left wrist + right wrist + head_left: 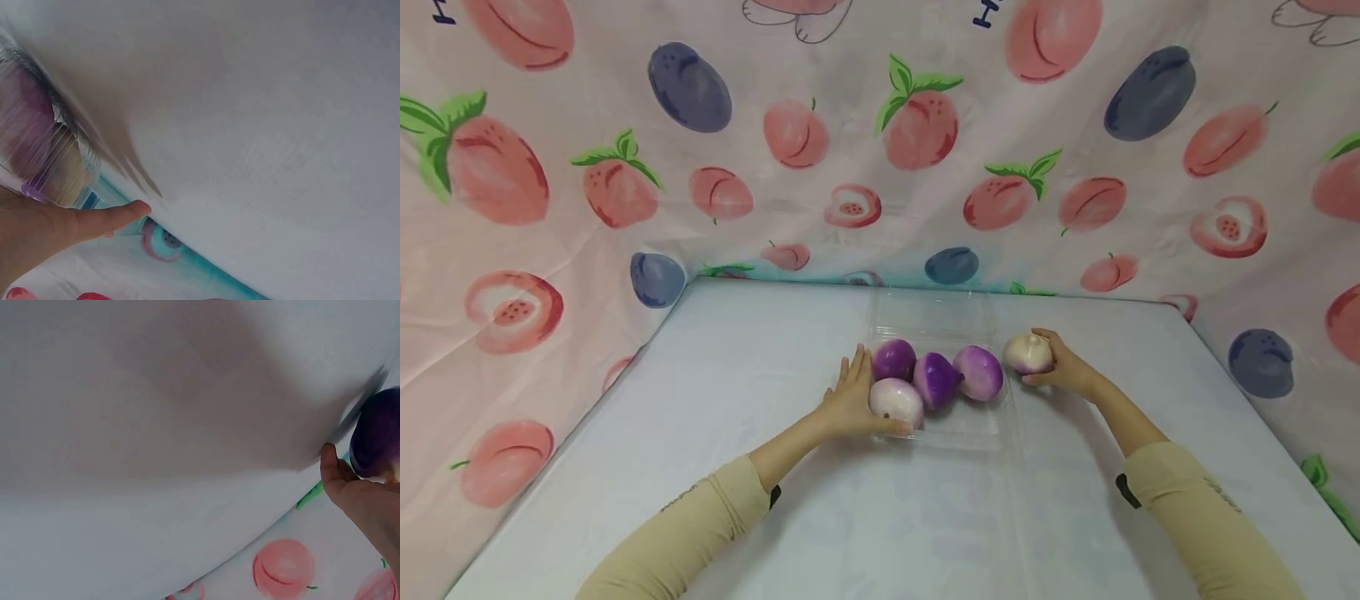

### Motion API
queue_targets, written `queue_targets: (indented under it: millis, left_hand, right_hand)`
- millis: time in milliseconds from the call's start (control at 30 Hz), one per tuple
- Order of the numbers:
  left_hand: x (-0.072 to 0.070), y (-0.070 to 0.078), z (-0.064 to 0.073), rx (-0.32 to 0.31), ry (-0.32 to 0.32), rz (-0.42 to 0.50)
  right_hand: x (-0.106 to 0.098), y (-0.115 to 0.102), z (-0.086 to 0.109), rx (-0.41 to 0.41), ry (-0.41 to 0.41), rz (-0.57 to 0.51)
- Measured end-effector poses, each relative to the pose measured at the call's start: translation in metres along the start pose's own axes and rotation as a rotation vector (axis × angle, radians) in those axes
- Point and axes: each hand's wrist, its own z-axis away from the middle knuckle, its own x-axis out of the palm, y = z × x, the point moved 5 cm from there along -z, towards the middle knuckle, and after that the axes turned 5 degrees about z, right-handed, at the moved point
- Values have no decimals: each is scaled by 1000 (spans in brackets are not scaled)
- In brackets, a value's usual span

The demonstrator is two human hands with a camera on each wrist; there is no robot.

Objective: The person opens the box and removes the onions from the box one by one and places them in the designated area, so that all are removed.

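Observation:
A clear plastic box [966, 435] holds several onions in purple and white. Inside it are a deep purple onion [892, 359], a pale onion [897, 403], a purple one with a pointed tip [936, 381] and a pinkish-purple one [979, 373]. My left hand [847, 408] rests against the box's left side, fingers spread and straight, thumb along the front edge. Just right of the box, my right hand [1066, 367] grips a whitish onion [1027, 353] with a purple end, fingers behind it and thumb in front. The right wrist view shows this onion's dark purple side [378, 434].
The box's clear lid [932, 310] lies folded back behind it. Everything stands on a white table [745, 350]. A fruit-printed cloth [820, 225] hangs along the back and both sides.

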Motion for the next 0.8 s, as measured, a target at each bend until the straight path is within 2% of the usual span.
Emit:
queue_targets:
  millis: [233,400,800]
  left_hand:
    - [-1,1,0,-8,-4,10]
    - [0,2,2,-21,-15,32]
    - [-2,4,3,-2,-11,45]
  right_hand:
    - [0,0,0,18,6,-19]
    - [0,-2,-1,28,31,13]
    - [-5,-9,2,87,74,72]
